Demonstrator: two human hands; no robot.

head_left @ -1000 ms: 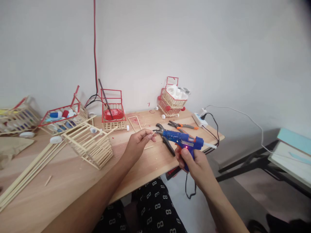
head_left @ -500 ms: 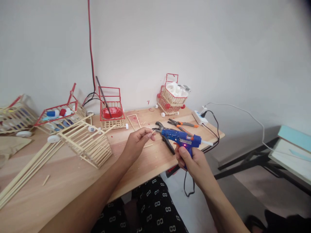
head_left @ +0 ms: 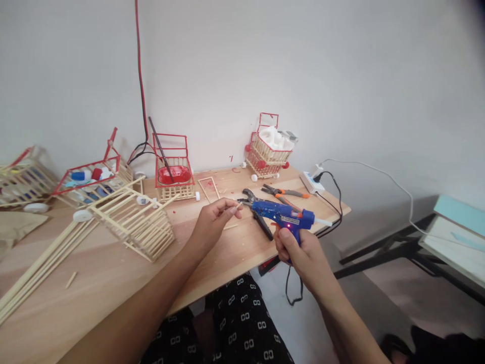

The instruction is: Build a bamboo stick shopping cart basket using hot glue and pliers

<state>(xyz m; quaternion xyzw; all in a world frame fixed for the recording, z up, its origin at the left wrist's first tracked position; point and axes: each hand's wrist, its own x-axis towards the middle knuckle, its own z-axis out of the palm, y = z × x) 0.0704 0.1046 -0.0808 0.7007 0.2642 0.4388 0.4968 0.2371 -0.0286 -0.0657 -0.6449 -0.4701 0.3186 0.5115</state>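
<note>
At frame centre, the left hand (head_left: 212, 222) pinches what seems a tiny stick (head_left: 238, 206); the right hand (head_left: 299, 250) grips a blue glue gun (head_left: 282, 215). Behind, a red-framed basket (head_left: 172, 169) holds a red dish (head_left: 175, 175).

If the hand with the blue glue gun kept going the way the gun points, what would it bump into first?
Probably the small stick piece pinched in the left hand: the glue gun in the right hand points its nozzle straight at it, though depth is hard to judge.
</note>
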